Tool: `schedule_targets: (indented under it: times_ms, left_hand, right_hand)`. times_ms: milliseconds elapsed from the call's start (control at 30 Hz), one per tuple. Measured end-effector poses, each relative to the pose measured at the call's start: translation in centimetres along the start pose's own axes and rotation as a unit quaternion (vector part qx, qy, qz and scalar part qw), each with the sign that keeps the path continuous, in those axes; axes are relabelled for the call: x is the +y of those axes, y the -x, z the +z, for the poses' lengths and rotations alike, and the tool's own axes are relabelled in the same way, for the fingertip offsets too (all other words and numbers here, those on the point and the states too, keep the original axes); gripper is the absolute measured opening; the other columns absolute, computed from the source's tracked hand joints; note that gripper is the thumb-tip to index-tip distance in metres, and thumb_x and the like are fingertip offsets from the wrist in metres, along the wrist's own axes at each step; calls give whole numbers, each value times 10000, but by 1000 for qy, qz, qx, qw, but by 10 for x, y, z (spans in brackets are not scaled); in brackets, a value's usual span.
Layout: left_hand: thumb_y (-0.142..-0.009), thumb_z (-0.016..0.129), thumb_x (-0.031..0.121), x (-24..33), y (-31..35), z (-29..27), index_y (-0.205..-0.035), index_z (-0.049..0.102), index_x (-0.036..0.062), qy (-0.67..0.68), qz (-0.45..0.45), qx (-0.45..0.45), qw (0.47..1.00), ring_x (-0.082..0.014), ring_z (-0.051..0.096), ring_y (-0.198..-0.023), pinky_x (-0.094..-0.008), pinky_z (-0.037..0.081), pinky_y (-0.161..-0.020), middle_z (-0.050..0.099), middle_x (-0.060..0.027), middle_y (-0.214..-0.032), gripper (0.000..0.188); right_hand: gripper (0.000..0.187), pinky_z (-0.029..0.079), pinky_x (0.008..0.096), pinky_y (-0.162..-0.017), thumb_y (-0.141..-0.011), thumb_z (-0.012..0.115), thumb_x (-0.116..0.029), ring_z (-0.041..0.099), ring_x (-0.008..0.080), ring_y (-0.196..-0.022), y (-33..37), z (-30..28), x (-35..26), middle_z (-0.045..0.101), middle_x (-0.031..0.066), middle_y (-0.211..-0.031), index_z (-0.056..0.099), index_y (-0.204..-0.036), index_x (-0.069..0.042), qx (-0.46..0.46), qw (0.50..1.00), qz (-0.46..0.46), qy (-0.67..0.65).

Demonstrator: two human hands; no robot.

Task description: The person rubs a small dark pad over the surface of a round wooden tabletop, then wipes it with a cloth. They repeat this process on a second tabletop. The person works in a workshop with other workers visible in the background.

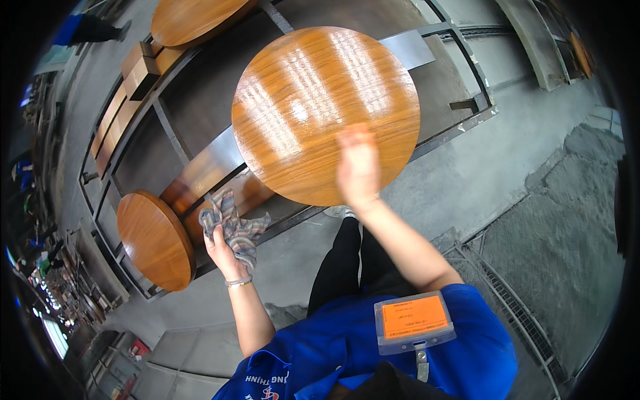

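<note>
In front of me lies a round wooden tabletop (320, 143) with a glossy brown grain that reflects strips of light. My right hand (359, 170) is over its near right part, smeared by motion. At its fingertips shows a small orange piece (358, 129), too blurred to tell its kind; the fingers seem closed on it. My left hand (223, 252) is off the tabletop's near left side, closed on a crumpled checked rag (233, 223) whose loose end hangs to the right.
A dark metal frame rack (172, 130) supports the tabletop. Further round wooden tops stand at the left (155, 240) and far left (193, 20). Wooden blocks (141, 77) sit along the rack's far side. At right, a floor grating (513, 303) crosses the grey floor.
</note>
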State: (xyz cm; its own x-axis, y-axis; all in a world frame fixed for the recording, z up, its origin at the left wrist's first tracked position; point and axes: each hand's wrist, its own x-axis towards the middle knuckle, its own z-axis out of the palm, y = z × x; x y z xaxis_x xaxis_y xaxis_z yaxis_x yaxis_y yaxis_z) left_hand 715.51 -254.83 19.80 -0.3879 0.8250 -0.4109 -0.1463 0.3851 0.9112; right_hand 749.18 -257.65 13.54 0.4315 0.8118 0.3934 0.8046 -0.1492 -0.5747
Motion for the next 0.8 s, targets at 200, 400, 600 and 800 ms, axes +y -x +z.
schedule_targets:
  times_ms: [200, 400, 600, 800]
  left_hand:
    - [-1048, 622, 70, 7, 8, 11, -1407, 671, 5, -20, 29, 6, 999, -206, 707, -1158, -371, 569, -1012, 727, -78, -1328, 368]
    - [-1043, 625, 56, 7, 10, 6, -1414, 665, 2, -17, 40, 19, 999, -208, 712, -1147, -370, 578, -997, 725, -85, -1325, 377]
    - [-1042, 617, 86, 3, 13, 12, -1469, 628, -4, -3, 27, 9, 1000, -227, 673, -1238, -393, 537, -1076, 691, -93, -1402, 436]
    - [-1040, 640, 90, 4, 21, 26, -1414, 664, -4, -70, 58, 32, 995, -198, 674, -1189, -364, 523, -1057, 713, -73, -1348, 387]
  right_hand:
    - [459, 376, 515, -1286, -978, 570, -76, 537, 388, -1470, 37, 65, -117, 632, 214, -1462, 613, -1420, 36, -175, 972, -112, -111]
    - [480, 435, 513, -1237, -911, 659, 64, 569, 406, -1429, 35, -43, 19, 678, 214, -1389, 660, -1388, 7, -122, 992, -1, -20]
    - [550, 443, 552, -1215, -837, 633, 110, 591, 418, -1392, 49, -32, 0, 682, 211, -1359, 664, -1377, 4, -129, 990, -29, -48]
    - [489, 369, 532, -1295, -959, 582, -75, 544, 391, -1464, 65, -1, -71, 647, 207, -1439, 600, -1431, 52, -202, 959, -126, -155]
